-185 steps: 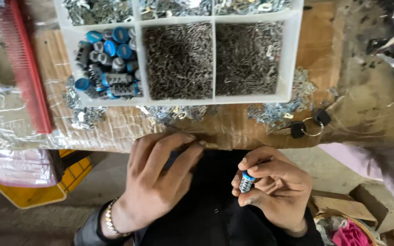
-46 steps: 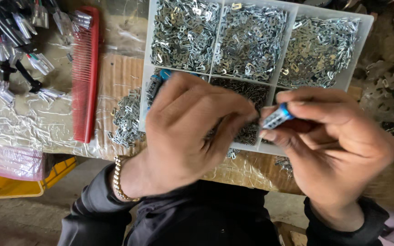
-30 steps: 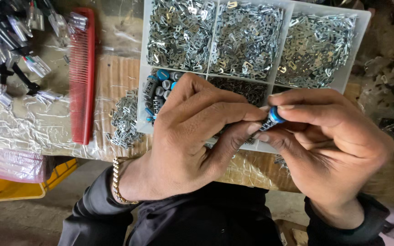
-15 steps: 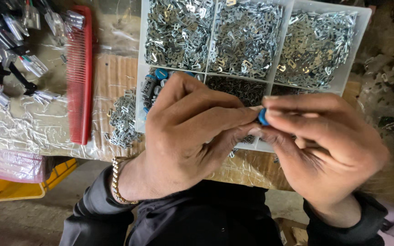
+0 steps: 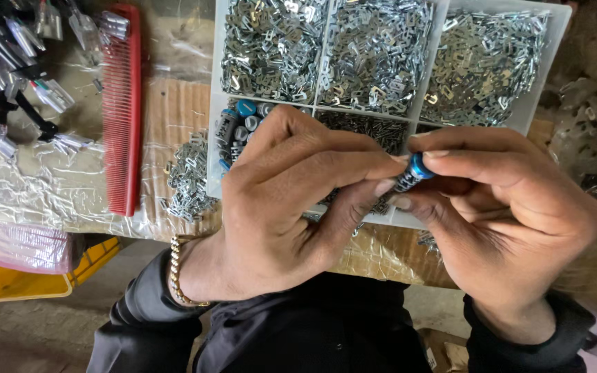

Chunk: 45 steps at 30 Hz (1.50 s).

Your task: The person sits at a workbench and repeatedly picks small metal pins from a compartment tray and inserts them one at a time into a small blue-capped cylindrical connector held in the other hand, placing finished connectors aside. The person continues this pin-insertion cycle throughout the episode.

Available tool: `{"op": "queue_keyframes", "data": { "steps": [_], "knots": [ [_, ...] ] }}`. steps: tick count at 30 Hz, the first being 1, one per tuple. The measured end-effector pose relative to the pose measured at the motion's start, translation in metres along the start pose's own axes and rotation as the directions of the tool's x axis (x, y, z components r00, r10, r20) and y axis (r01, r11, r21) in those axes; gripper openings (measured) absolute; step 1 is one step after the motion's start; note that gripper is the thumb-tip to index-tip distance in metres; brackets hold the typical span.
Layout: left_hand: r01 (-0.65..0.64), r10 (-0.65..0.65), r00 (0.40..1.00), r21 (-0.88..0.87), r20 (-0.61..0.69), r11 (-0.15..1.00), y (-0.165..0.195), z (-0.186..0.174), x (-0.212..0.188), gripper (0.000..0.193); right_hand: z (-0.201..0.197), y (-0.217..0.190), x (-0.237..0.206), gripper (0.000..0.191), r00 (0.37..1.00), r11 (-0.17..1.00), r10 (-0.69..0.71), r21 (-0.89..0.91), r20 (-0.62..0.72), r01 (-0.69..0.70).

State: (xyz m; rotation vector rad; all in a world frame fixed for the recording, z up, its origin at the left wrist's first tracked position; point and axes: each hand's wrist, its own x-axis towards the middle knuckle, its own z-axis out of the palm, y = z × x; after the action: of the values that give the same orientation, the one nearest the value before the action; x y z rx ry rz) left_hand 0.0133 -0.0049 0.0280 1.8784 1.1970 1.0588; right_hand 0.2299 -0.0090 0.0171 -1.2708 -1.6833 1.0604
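Observation:
A small dark cylinder with a blue cap [image 5: 414,171] is pinched between the fingertips of both hands, in front of a white compartment tray [image 5: 213,159]. My right hand [image 5: 506,214] grips it from the right, thumb and forefinger around the blue end. My left hand [image 5: 291,200] meets it from the left, its fingertips on the dark end; whether they also hold a small part is hidden. Behind my left hand, one tray compartment holds more blue-capped cylinders [image 5: 238,126]. The other compartments are filled with small metal clips [image 5: 374,48].
A long red comb [image 5: 123,103] lies left of the tray on plastic-covered cardboard. Loose metal clips [image 5: 188,179] are heaped beside the tray. Clear and black small parts [image 5: 15,76] are scattered at far left. A yellow bin [image 5: 8,283] sits below the table edge.
Both hands rose from my lap to in front of the tray. My left hand closed in on the blue-capped cylinder held by my right, and both now pinch it.

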Motion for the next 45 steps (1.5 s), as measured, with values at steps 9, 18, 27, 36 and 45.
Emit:
{"op": "queue_keyframes", "data": {
  "steps": [9,18,27,36,45],
  "knots": [
    [-0.019,0.020,1.000,0.027,-0.012,0.999,0.001,0.002,0.001,0.018,0.000,0.004,0.000,0.019,0.997,0.995,-0.071,-0.076,-0.005,0.070],
    [-0.017,0.017,1.000,0.034,0.004,0.999,-0.001,0.000,0.001,0.015,0.005,-0.007,0.007,0.014,0.982,0.960,-0.190,-0.206,0.018,0.190],
    [-0.112,0.088,0.993,0.444,0.076,0.889,-0.007,0.006,0.007,0.016,0.006,-0.009,0.009,0.033,0.999,0.994,0.025,0.105,-0.047,-0.020],
    [-0.005,0.005,1.000,0.012,-0.012,1.000,0.000,0.002,0.000,0.018,0.000,-0.002,0.002,0.026,0.999,0.998,-0.025,0.061,0.038,0.022],
    [-0.098,0.099,0.995,0.104,-0.004,0.990,-0.004,0.004,-0.003,0.020,0.001,-0.001,-0.002,0.021,1.000,1.000,-0.021,0.005,0.021,0.021]
  ]
}}
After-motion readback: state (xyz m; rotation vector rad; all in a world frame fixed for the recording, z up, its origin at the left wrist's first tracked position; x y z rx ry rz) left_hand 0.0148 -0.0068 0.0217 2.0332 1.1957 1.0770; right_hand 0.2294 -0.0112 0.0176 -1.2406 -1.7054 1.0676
